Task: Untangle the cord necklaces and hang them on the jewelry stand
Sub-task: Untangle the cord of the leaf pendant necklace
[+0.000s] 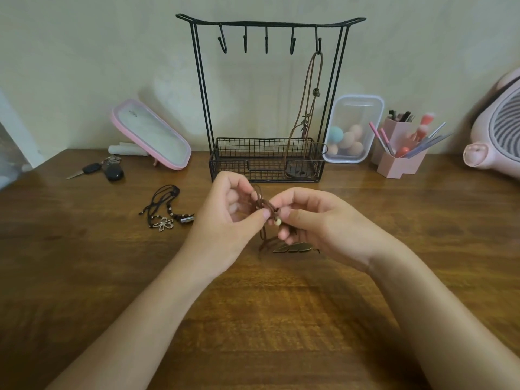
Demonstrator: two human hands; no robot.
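My left hand (233, 209) and right hand (318, 220) both pinch the tangled brown cord necklace (263, 205) over the desk (253, 305) middle to tease its loops apart; black necklaces (166, 212) lie further left; the jewelry stand (201, 80) at the back edge carries one hung necklace (315, 88).

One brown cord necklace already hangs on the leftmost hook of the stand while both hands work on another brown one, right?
No: the head view shows the hung necklace on the rightmost hook of the stand, not the leftmost. The left hand and right hand do work on another brown necklace.
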